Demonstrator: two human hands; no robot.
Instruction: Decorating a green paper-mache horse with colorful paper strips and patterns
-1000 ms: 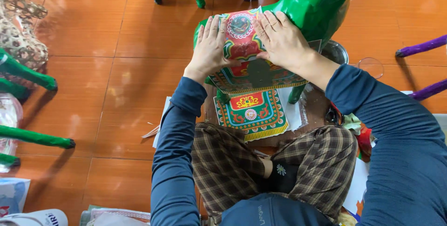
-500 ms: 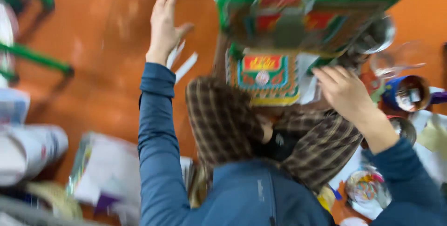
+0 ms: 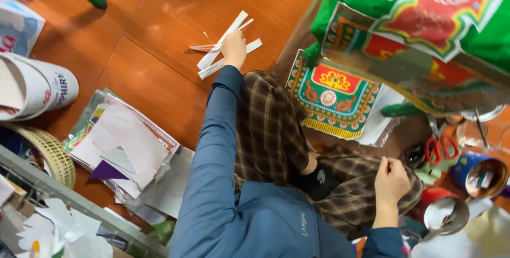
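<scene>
left hand [image 3: 234, 48]: reaching out over the floor, fingers closing around a bundle of white paper strips [image 3: 226, 45]; the strips are fanning out past the hand on both sides
right hand [image 3: 391, 179]: resting on the right knee, fingers curling in loosely; cannot tell whether it is holding anything
paper strips: lying on the orange tiled floor [image 3: 154, 19], in the left hand's grip, well apart from the right hand
printed panel [image 3: 333, 94]: flat green, red and yellow sheet lying between the two hands, just right of the left knee
green box [image 3: 425, 19]: large decorated paper structure sitting above and beyond the right hand, not touching either hand
red scissors [image 3: 440, 149]: lying just beyond the right hand, near a blue tin [image 3: 478, 175]
metal bowl [image 3: 445, 214]: sitting just right of the right hand
paper stack [image 3: 125, 149]: white and purple cut sheets lying on the floor left of the left arm
woven basket [image 3: 50, 157]: sitting further left of the stack
</scene>
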